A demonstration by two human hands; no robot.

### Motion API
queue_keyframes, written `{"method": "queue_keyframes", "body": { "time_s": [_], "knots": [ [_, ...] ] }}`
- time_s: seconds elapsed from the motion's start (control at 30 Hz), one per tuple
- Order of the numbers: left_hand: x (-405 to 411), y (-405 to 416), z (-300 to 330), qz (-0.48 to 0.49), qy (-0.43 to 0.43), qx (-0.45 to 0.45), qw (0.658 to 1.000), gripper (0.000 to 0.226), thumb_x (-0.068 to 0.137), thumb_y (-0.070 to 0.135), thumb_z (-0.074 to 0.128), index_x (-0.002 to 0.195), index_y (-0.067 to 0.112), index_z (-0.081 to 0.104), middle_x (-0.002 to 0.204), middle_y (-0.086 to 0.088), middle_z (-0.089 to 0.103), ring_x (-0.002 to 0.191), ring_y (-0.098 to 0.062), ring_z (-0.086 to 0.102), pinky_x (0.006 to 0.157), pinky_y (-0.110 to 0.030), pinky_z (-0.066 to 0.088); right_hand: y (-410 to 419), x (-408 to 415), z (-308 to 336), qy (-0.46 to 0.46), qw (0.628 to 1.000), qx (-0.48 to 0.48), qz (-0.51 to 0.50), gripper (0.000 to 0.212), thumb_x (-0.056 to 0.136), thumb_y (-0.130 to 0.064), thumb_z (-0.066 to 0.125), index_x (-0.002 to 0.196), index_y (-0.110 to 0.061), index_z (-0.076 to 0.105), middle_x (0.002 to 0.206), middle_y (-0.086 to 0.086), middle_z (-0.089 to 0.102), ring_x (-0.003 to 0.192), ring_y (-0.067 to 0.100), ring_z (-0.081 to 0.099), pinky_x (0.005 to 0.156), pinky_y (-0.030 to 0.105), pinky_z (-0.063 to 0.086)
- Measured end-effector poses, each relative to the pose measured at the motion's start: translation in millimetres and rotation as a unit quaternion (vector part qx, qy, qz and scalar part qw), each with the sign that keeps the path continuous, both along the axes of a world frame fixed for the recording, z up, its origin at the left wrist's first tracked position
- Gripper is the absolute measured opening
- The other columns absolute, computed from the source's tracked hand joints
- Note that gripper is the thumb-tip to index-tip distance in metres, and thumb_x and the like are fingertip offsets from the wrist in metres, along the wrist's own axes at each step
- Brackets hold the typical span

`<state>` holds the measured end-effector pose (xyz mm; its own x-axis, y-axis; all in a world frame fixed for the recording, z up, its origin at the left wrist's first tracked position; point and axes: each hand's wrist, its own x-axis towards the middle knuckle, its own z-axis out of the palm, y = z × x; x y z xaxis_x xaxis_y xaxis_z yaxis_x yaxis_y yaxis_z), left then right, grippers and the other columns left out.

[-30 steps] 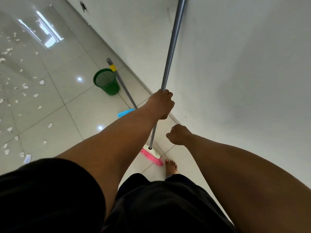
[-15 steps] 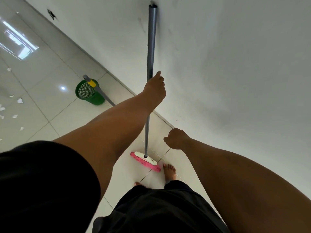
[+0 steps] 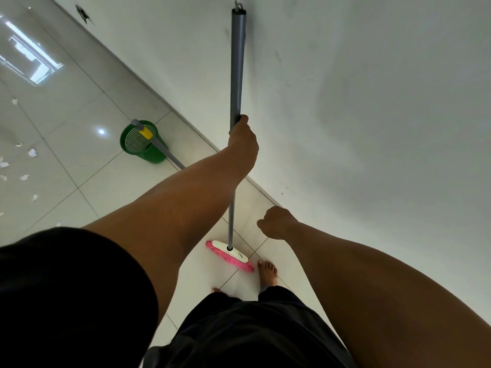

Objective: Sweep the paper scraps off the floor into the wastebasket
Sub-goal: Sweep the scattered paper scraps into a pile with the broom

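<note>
Your left hand (image 3: 243,140) grips the broom (image 3: 236,75) by its grey pole at about mid-height in the centre of the frame, fingers wrapped round it. The pole stands nearly upright against the wall (image 3: 372,102), and the pink brush head (image 3: 229,256) sits on the floor (image 3: 79,107) just in front of your bare foot (image 3: 268,272), low in the centre. Your right hand (image 3: 276,223) hangs just right of the pole with its fingers curled into a fist, touching nothing.

The paper scraps (image 3: 32,152) lie scattered along the left edge of the frame, well apart from the brush. The green wastebasket (image 3: 142,142) stands near the foot of the wall, left of centre, between you and the scraps. A second grey pole with a yellow band (image 3: 156,144) crosses in front of it; I take it for a dustpan handle, though its lower end is hidden behind your arm.

By my reading you are at the start: broom in hand, no sweeping done, nothing gathered. The next move calls for turning away from the wall toward the left, bringing your right hand onto the pole for control, and carrying the brush past the basket to the far scraps. Short strokes look wise, since the light scraps may skate on glossy tile. Watch the pole leaning by the basket as you pass.
</note>
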<state>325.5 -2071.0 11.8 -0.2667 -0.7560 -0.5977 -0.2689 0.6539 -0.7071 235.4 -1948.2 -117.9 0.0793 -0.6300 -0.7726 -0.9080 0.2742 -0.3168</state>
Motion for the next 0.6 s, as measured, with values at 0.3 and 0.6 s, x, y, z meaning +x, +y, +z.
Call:
{"method": "queue_keyframes", "body": {
  "time_s": [0.3,0.6],
  "knots": [
    [31.0,16.6,-3.0,0.121,-0.020,0.019,0.992,0.023,0.088,0.024,0.043,0.100,0.022,0.063,0.084,-0.004,0.056,0.077,-0.026,0.048,0.098,-0.042,0.032,-9.3,39.0,9.1,-0.007,0.997,-0.004,0.083,0.024,0.091,-0.035,0.048,0.091,-0.011,0.050,0.086,0.002,0.051,0.077,0.017,0.050,0.065,0.026,0.041],
    [99.3,63.3,14.9,0.290,-0.066,0.073,0.952,0.014,0.082,0.021,0.057,0.090,0.020,0.068,0.070,0.000,0.065,0.063,-0.018,0.062,0.071,-0.033,0.048,12.3,93.0,18.3,-0.029,0.986,0.005,0.165,0.020,0.088,-0.029,0.062,0.086,-0.012,0.052,0.073,0.000,0.052,0.077,0.018,0.057,0.062,0.027,0.043]
  ]
}}
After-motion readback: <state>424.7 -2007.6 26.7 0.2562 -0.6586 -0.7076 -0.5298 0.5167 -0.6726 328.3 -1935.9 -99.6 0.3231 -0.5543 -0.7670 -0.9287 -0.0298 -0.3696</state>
